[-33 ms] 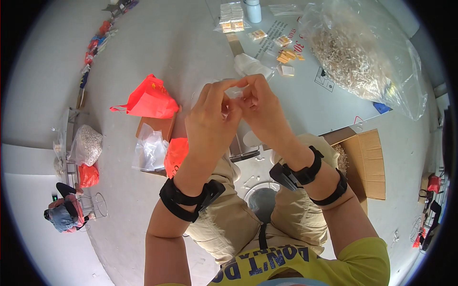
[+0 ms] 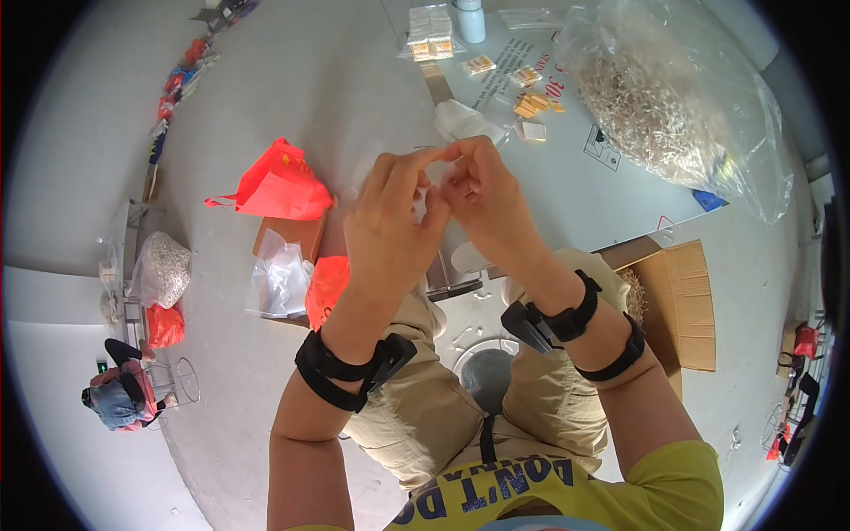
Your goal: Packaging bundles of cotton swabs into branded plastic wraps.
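Both my hands meet over the near edge of the table, fingers curled and pinched together. My left hand (image 2: pixel 392 212) and my right hand (image 2: pixel 485 199) touch at the fingertips around a clear plastic bag (image 2: pixel 361 168). Only a faint, see-through part of it shows beside my left hand; the fingers hide the rest. Just beyond my hands lies a stack of clear bags (image 2: pixel 465 121). Near it are a small white box-like piece (image 2: pixel 532 132), several orange-yellow pieces (image 2: pixel 534 104) and filled small packets (image 2: pixel 479 65).
A big clear sack of pale thin pieces (image 2: pixel 655 115) covers the table's right. Packed bundles (image 2: pixel 430 34) and a light blue bottle (image 2: pixel 471 21) stand at the far edge. A red bag (image 2: pixel 279 184) is left; an open carton (image 2: pixel 686 305) is right. Another person (image 2: pixel 122 394) sits far left.
My left thumb has shifted slightly away from my right fingers, widening the gap between the left thumb and forefinger. The arms and surroundings stay in place.
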Tool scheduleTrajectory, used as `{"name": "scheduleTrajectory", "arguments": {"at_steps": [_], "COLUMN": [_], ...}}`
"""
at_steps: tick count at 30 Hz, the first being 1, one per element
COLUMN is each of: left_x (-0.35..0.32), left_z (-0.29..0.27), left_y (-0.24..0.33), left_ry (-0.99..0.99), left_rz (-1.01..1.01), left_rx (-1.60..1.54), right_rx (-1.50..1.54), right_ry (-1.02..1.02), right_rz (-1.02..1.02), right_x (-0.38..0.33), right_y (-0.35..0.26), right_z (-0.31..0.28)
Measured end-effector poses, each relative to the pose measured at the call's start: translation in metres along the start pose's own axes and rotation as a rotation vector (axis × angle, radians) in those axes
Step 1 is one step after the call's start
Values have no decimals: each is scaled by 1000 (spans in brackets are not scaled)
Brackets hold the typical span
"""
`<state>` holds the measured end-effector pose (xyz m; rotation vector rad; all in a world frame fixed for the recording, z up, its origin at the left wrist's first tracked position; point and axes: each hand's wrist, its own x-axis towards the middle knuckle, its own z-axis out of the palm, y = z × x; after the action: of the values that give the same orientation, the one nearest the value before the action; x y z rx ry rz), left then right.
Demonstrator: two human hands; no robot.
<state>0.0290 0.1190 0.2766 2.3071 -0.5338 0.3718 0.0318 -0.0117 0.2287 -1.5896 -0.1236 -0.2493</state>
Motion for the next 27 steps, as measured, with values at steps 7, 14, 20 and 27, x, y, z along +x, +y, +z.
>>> {"name": "scheduleTrajectory", "arguments": {"at_steps": [7,14,20,27], "left_x": [-4,-8,-11,-6], "left_z": [-7,-3,5,9], "left_y": [-15,-14,-15,-18], "left_ry": [-169,-173,-120,27], "left_rz": [268,331,251,217], "left_rx": [132,306,283,181], "right_rx": [75,49,-72,62], "right_ry": [-166,-160,-142,-197], "right_rz": [53,130,45,-13], "right_x": [4,6,4,1], "right_y": [-3,-2,-3,-11], "right_z": [-19,-29,-25,-24]}}
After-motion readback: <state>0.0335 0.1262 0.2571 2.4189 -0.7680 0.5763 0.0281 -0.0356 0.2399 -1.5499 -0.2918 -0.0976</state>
